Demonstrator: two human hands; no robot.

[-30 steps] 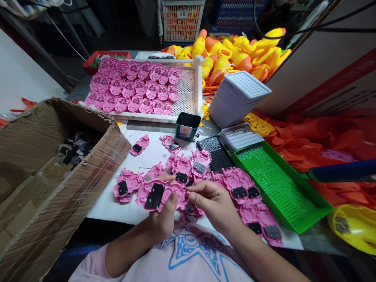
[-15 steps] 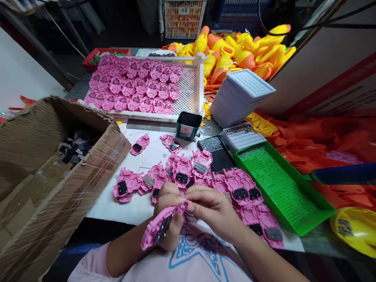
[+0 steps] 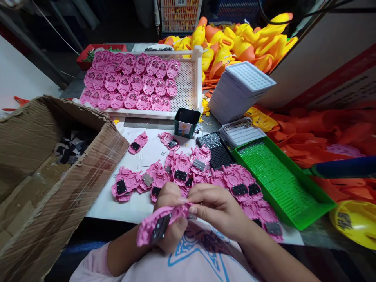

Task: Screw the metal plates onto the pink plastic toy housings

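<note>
My left hand [image 3: 172, 219] is wrapped round a pink plastic part [image 3: 147, 228] with a black panel, held tilted near my chest. The fingers of my right hand [image 3: 216, 209] pinch the upper right end of that same part; whether a smaller piece is between them is hidden. Just beyond my hands lie several similar pink parts [image 3: 179, 172] with black or grey panels, overlapping on a white sheet [image 3: 133, 213]. Two more pink parts, one of them [image 3: 138, 142] at the left, lie apart from the pile.
A cardboard box [image 3: 96, 164] stands at the left. Behind are a white crate [image 3: 199, 84] of pink pieces and a dark green cup [image 3: 187, 123]. At the right are a black tray [image 3: 216, 152], a green tray [image 3: 284, 188], stacked white trays [image 3: 239, 92] and a yellow bowl [image 3: 357, 223].
The pink part in my left hand has tilted, showing more of its black panel. Both hands stay together at its end. The whole view has shifted slightly.
</note>
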